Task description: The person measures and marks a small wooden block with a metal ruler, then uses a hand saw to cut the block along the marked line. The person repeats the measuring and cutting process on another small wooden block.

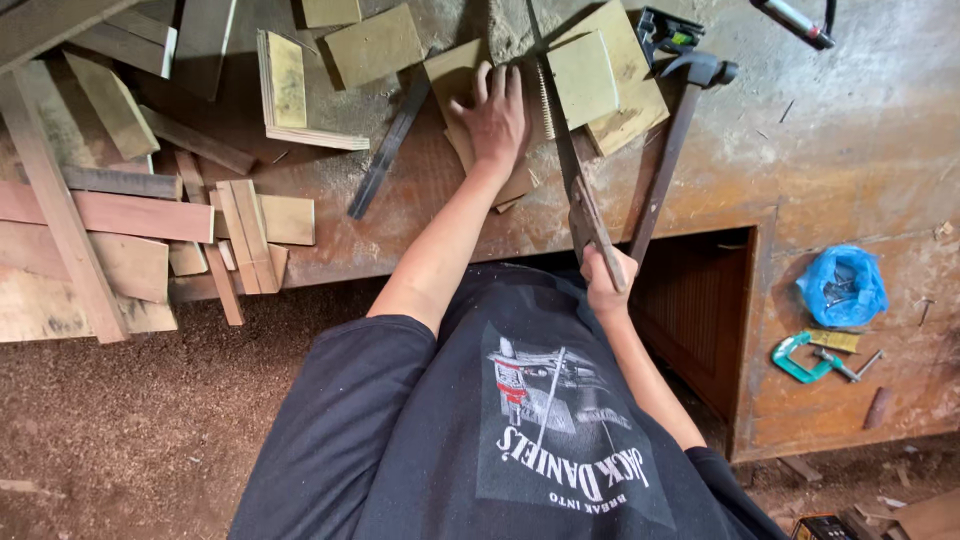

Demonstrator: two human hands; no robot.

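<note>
A dark shirt [520, 440] fills the foreground above a sawdust floor [130, 430]. The right hand [607, 275] is closed around a handsaw [570, 165]; the left hand [493, 118] lies open, flat on a square board [455, 75] beside the saw blade. Around the saw, the rusty tabletop [850, 150] carries a hammer [670, 150], a green clamp [800, 358] and wood offcuts [120, 215].

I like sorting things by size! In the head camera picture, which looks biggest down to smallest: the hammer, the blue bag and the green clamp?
1. Hammer, clearly the longest.
2. Blue bag.
3. Green clamp.
The bag and clamp look nearly alike, so their order is unsure.
</note>
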